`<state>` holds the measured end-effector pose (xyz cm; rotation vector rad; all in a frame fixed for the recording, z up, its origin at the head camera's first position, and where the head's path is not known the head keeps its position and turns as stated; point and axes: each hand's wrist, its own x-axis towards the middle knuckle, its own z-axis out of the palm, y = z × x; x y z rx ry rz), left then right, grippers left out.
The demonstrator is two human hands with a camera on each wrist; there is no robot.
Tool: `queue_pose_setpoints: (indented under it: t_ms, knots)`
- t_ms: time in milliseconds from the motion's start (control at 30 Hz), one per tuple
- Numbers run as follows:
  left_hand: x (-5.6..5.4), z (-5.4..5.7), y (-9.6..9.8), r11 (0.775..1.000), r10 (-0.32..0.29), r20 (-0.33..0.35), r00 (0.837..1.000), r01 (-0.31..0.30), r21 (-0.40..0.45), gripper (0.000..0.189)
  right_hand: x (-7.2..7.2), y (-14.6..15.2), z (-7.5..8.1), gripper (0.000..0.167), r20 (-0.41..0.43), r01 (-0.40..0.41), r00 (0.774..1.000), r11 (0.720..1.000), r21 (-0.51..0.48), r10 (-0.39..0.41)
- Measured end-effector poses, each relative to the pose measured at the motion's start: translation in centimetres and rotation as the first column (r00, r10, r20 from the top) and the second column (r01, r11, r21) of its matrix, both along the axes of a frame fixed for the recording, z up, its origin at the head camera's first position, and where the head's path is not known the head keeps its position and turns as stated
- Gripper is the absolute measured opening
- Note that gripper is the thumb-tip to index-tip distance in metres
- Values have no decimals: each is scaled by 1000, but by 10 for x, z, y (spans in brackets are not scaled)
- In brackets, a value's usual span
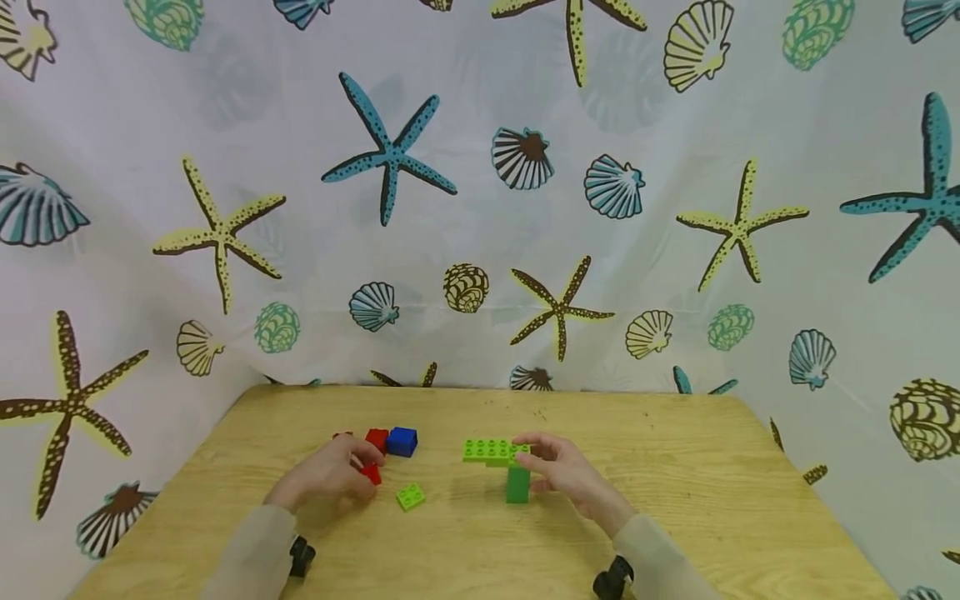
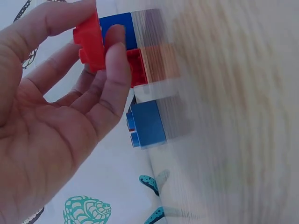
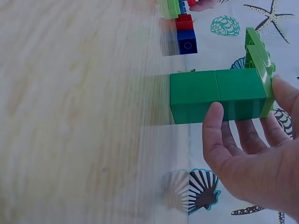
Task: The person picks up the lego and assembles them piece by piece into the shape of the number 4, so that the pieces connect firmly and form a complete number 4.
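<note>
Wood-grained tabletop with a half-built structure: nearest, a loose lime-green brick lies studs up between the two hands; just beyond, the right hand grips an upright dark green column, thumb against its side and a finger on the lime-green plates that cap it and jut leftward; across from it, well apart, the left hand pinches a small red brick between thumb and fingers; farther back, a second red brick and a blue brick sit side by side, another blue brick near them in the left wrist view; column and overhang appear assembled, while five bricks are off the structure; behind hangs a curtain of starfish and shells.
</note>
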<state>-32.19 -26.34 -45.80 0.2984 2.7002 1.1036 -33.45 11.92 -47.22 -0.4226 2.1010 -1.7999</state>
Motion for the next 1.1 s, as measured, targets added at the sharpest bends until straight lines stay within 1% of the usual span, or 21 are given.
queue_pose_setpoints:
  t_ms: [133,267,333,467,633,767,833,900,1033,1100]
  knots:
    - [-2,1,4,999,34,-32,999,-33,34,40,-1,1,1,44,-6,-2,1000,1000,-1,2]
    - [-4,0,8,995,69,-33,997,-66,76,38,-2,1,1,44,-8,2,1000,1000,6,-2]
    - [-5,0,11,990,86,-22,996,-83,117,38,-2,1,1,44,-8,-1,1000,1000,5,1]
    - [-6,1,21,975,98,-17,995,-92,202,38,-2,2,1,44,-8,-4,1000,1000,-3,4]
    - [-6,3,35,972,109,-42,993,-97,216,38,-1,3,0,44,-10,-2,1000,1000,-1,2]
    - [-4,5,43,962,73,-23,997,-64,266,41,-1,3,1,45,-7,-5,1000,1000,-3,5]
    - [-4,6,47,956,69,-11,998,-63,287,42,0,2,1,45,-11,-7,1000,1000,-4,7]
    - [-6,6,49,955,77,-25,997,-66,288,41,0,2,2,45,-9,-6,1000,1000,-8,6]
    - [-7,5,53,956,115,-69,991,-91,279,38,1,0,0,44,-7,-5,1000,1000,-11,5]
    - [-7,2,55,955,115,-79,990,-89,283,37,1,-1,-1,45,-5,-10,1000,1000,-13,10]
